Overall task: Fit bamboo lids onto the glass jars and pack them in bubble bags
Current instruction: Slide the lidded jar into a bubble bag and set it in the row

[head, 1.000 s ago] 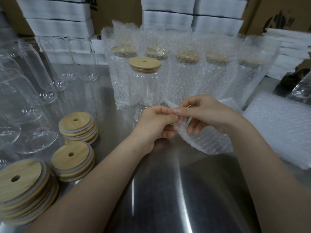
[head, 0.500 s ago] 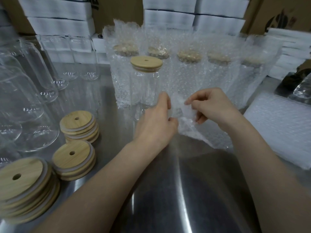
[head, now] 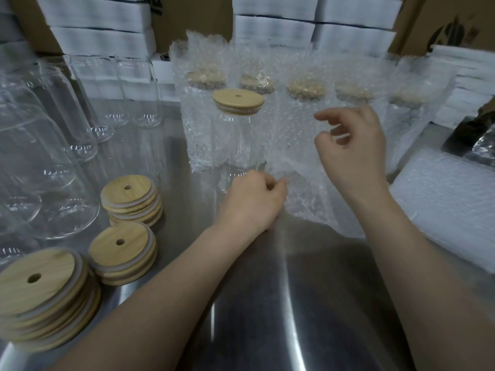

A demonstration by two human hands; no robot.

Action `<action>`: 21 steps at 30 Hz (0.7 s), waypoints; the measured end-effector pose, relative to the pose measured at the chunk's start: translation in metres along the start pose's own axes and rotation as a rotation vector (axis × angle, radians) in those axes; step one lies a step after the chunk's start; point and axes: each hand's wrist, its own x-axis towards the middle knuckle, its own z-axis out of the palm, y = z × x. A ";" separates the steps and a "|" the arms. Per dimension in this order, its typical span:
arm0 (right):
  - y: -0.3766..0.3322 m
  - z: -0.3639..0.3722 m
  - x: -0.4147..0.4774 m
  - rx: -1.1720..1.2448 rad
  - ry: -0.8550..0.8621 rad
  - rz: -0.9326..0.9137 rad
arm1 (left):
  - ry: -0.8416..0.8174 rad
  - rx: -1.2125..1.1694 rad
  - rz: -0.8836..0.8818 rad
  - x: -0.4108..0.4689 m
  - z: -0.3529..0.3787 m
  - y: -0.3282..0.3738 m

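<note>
"What was the table [head: 267, 303] like?"

"Bare steel, shiny. Three stacks of bamboo lids [head: 128, 199] sat at the lower left of the frame, and empty glass jars [head: 40, 156] stood behind them up the left side."

"And further back?"

"A row of bagged jars [head: 305, 89] ran across the upper middle, with one lidded jar [head: 238, 135] unbagged just in front of its left end. A pile of flat bubble bags [head: 450, 204] lay at the right. A loose bubble bag [head: 316, 207] rested its lower end near the centre."
</note>
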 end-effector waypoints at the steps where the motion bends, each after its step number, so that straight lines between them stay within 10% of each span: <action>1: -0.006 0.002 -0.003 0.066 0.023 -0.052 | 0.008 -0.025 -0.007 0.000 0.000 0.000; 6: -0.044 0.020 -0.007 0.413 -0.221 -0.039 | 0.040 -0.087 0.006 0.001 0.002 0.001; 11: -0.061 0.047 0.002 0.263 -0.460 0.103 | 0.080 -0.009 0.077 0.002 0.003 -0.002; 21: -0.052 0.060 -0.007 0.233 -0.285 0.168 | -0.003 0.127 0.139 0.006 0.008 -0.006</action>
